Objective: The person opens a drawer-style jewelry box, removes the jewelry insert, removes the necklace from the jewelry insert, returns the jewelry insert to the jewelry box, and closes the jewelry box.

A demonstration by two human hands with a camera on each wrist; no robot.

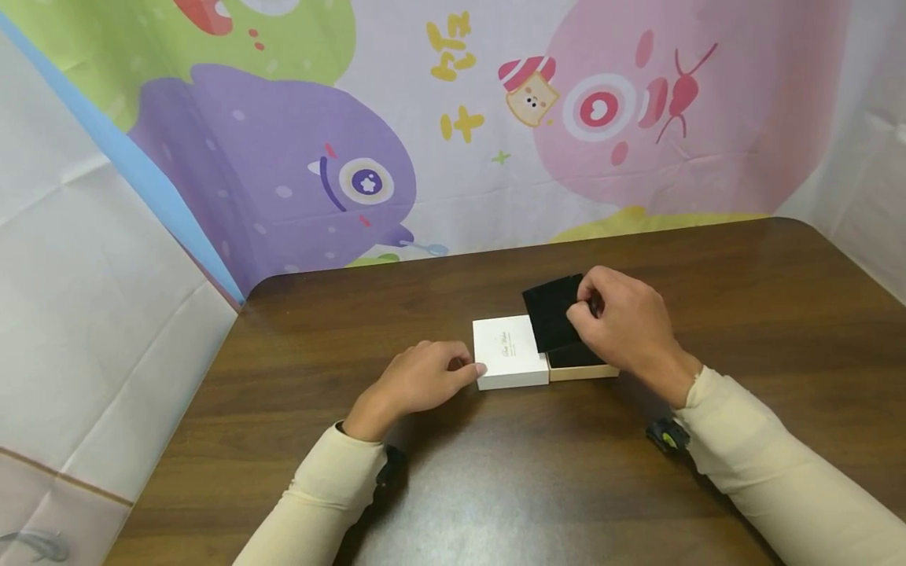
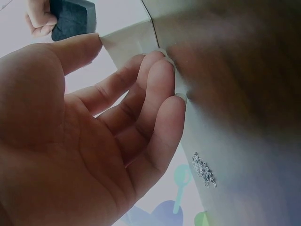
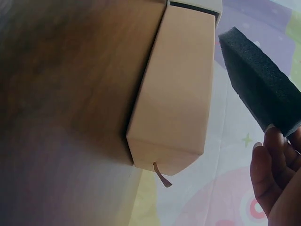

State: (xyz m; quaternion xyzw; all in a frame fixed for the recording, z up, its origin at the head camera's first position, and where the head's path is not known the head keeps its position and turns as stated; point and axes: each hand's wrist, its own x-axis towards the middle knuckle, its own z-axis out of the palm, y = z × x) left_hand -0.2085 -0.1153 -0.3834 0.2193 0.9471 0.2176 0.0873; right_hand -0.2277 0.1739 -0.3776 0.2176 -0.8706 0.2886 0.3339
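Observation:
A small white box sleeve (image 1: 506,346) with faint gold lettering lies on the table. From its right end extends a tan drawer (image 1: 583,373), black inside, with a short ribbon tab (image 3: 162,175) on its end in the right wrist view. My right hand (image 1: 626,318) pinches a square black foam pad (image 1: 552,313) by its right edge, holding it tilted above the drawer. Its thickness shows in the right wrist view. My left hand (image 1: 425,376) is at the sleeve's left end, thumb tip at the near corner, with the other fingers loosely bent beside it.
The brown wooden table (image 1: 453,472) surrounds the box. Behind its far edge hangs a cartoon-printed cloth (image 1: 460,181), and a pale covering (image 1: 92,259) stands on the left. Each wrist carries a dark strapped device (image 1: 668,435).

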